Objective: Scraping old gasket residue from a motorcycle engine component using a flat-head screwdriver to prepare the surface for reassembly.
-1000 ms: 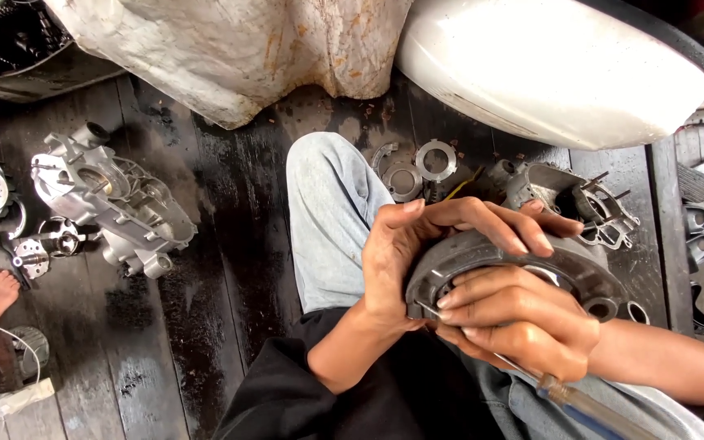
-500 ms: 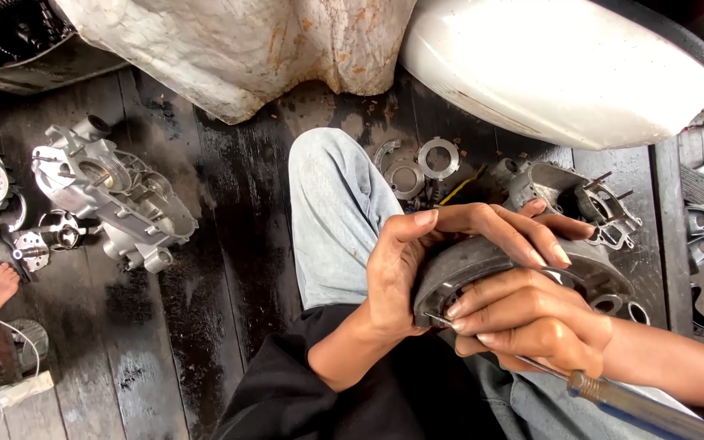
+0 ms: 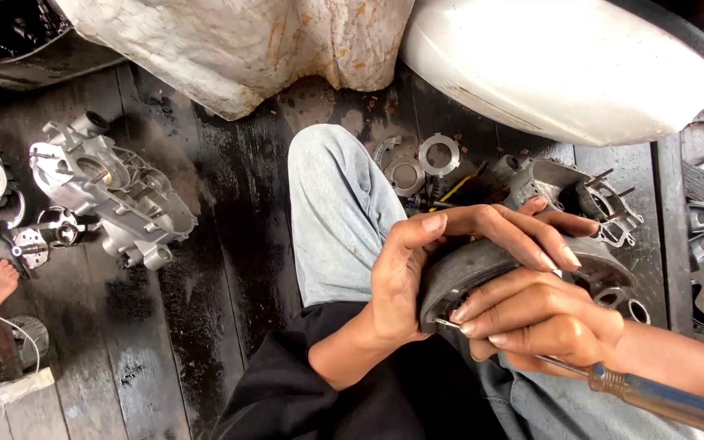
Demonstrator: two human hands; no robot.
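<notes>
Dark plank floor [image 3: 205, 269], brake shoe [image 3: 482, 265] between fingers [image 3: 499, 232]

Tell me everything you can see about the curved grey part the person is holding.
The curved grey part looks like a worn brake shoe: an arc with a rough, dusty grey lining over a darker metal edge. It is held over the person's lap, outer face up. The left hand clasps it, fingers draped across the top. The right hand presses a screwdriver tip against its lower edge. Its underside is hidden.
</notes>
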